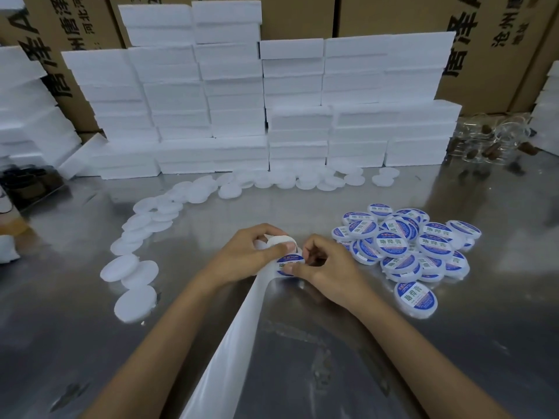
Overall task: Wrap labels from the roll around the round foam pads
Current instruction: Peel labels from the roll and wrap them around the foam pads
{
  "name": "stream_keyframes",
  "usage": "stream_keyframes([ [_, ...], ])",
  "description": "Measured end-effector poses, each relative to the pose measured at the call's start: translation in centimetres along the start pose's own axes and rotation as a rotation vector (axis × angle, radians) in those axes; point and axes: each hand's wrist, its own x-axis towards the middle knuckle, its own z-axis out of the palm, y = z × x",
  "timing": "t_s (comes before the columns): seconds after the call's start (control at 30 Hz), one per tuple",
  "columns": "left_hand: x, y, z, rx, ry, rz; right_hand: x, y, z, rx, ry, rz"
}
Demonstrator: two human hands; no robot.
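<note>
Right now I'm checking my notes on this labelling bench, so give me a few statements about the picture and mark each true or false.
1. The finished labelled pads lie in a heap to the right of the hands. True.
2. The bare white pads are stacked in a neat tower. False: they lie in a loose curved trail across the metal table.
3. Both hands are busy: the left hand and the right hand pinch at a blue label. True.
4. The backing strip runs away from the person toward the foam blocks. False: it trails back toward the person.
5. Cardboard boxes stand behind the blocks. True.
</note>
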Motion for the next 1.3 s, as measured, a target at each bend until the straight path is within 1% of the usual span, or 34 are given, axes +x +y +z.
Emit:
stream_keyframes([
  [0.17, 0.2, -0.2, 0.0, -0.046, 0.072, -0.034, -0.1, -0.3, -0.8, -0.022, -0.017, 0.015],
  [0.23, 0.4, -0.3, 0.1, -0.076, 0.098, -0.045, -0.2, -0.9, -1.8, -0.025, -0.104, 0.043],
  [0.33, 0.5, -0.5, 0.1, -0.099, 0.096, -0.050, -0.5, -1.8, -3.8, -0.004, -0.331, 0.128],
  [0.4, 0.5, -0.6, 0.0, -0.088, 0.084, -0.041, -0.9, -2.2, -4.8, 0.056, -0.478, 0.148],
  [0.47, 0.5, -0.5, -0.2, -0.075, 0.091, -0.066, -1.2, -2.6, -5.5, 0.151, -0.551, 0.151],
  [0.53, 0.6, 0.3, -0.5, -0.207, 0.161, -0.163, -1.4, -2.9, -6.1, 0.233, -0.557, 0.159],
  [0.6, 0.6, 0.9, -1.1, -0.468, 0.225, -0.250, -1.3, -3.3, -6.3, 0.293, -0.510, 0.155],
  [0.63, 0.5, 0.8, -1.5, -0.566, 0.237, -0.244, -1.2, -3.5, -6.2, 0.315, -0.470, 0.141],
  [0.67, 0.4, 0.8, -1.7, -0.597, 0.236, -0.221, -1.1, -3.6, -6.0, 0.337, -0.422, 0.127],
  [0.73, 0.1, 0.9, -1.7, -0.563, 0.216, -0.149, -0.8, -3.9, -5.2, 0.390, -0.322, 0.105],
  [0.8, -0.3, 1.4, -1.3, -0.609, 0.198, -0.075, -0.7, -4.1, -4.3, 0.438, -0.221, 0.067],
  [0.87, -0.6, 2.1, -0.8, -0.706, 0.181, -0.041, -0.7, -4.3, -3.6, 0.468, -0.118, 0.029],
  [1.0, -1.3, 3.0, 0.3, -0.809, 0.109, -0.024, -0.6, -4.6, -2.6, 0.418, 0.064, -0.009],
  [1.3, -1.8, 3.7, 1.1, -0.837, 0.009, 0.000, -0.5, -4.5, -2.1, 0.404, 0.182, 0.031],
])
